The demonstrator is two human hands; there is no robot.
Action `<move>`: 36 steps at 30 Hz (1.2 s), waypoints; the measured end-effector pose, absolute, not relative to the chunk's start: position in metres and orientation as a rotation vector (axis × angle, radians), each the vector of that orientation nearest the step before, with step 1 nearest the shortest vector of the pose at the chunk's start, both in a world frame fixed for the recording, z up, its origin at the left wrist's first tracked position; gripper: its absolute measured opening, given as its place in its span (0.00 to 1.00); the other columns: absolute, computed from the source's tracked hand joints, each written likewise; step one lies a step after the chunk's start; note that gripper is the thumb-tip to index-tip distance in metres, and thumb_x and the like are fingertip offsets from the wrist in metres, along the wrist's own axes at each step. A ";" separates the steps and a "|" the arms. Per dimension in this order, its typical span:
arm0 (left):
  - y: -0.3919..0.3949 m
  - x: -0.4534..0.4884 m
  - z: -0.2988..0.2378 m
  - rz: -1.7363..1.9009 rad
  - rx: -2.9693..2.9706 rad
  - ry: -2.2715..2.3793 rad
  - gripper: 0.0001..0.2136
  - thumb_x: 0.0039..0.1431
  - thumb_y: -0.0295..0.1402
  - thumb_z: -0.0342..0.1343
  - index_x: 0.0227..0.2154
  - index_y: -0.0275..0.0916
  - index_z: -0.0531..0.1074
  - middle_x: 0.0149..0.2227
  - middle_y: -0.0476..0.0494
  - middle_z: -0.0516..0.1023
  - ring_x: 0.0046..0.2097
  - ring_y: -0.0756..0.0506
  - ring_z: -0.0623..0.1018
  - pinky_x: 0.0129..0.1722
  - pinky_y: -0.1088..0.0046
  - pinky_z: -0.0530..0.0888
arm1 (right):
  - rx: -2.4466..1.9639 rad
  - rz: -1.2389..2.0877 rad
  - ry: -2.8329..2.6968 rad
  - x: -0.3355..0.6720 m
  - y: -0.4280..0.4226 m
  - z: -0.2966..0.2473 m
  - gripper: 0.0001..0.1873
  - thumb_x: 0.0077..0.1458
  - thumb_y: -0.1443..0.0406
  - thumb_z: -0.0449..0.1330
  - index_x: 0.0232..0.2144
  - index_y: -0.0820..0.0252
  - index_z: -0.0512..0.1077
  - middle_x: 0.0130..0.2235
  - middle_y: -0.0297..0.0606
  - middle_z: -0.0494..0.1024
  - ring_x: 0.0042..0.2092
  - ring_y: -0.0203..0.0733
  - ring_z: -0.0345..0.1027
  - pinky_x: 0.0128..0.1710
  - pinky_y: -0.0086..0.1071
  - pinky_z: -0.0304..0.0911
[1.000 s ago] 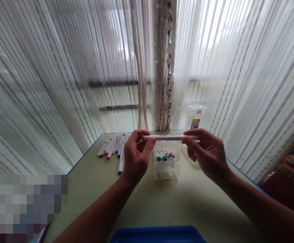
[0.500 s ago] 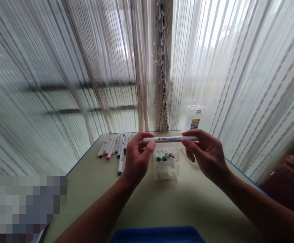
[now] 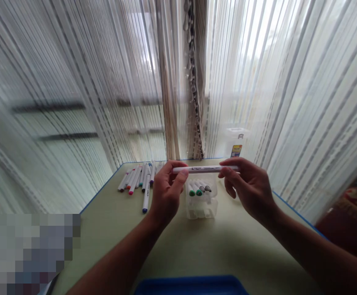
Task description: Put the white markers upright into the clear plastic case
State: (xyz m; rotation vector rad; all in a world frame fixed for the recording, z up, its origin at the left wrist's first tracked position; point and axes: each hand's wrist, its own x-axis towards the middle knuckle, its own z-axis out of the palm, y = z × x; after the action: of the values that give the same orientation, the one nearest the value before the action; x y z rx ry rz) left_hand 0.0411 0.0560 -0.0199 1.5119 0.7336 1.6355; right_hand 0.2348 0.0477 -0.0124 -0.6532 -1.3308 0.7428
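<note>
A white marker [image 3: 204, 169] with dark print on its barrel lies level between my hands, above the table. My left hand [image 3: 168, 186] pinches one end between thumb and fingers. At the other end, my right hand [image 3: 249, 182] grips it the same way. Below the marker stands a clear plastic case [image 3: 201, 209], holding several white markers, two with green ends [image 3: 195, 192] and others with grey ends [image 3: 205, 188]. Left of my left hand lies a loose pile of white markers [image 3: 135, 177] with caps in various colours. One blue-tipped marker [image 3: 145, 198] sticks out toward me.
The pale green table [image 3: 111, 233] has a blue edge. At the back right stands a clear container [image 3: 236, 143] with a yellow label. A blue object [image 3: 190, 285] sits at the near edge. String curtains [image 3: 129, 82] hang behind the table.
Both hands hold the marker in nearly the same place. The curtain strands have shifted slightly; the things on the table have stayed put.
</note>
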 end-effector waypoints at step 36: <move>0.055 0.044 -0.018 1.728 1.361 0.624 0.10 0.65 0.35 0.54 0.41 0.35 0.77 0.27 0.48 0.72 0.23 0.53 0.65 0.18 0.79 0.60 | -0.534 0.881 -1.275 0.239 0.053 -0.017 0.07 0.62 0.63 0.62 0.37 0.61 0.79 0.28 0.37 0.80 0.18 0.29 0.61 0.13 0.24 0.54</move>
State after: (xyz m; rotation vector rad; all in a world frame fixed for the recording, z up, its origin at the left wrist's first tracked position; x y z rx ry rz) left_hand 0.0436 0.0549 -0.0179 1.3606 0.6236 1.7284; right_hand 0.2391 0.0531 -0.0175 -0.5343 -1.2753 0.8806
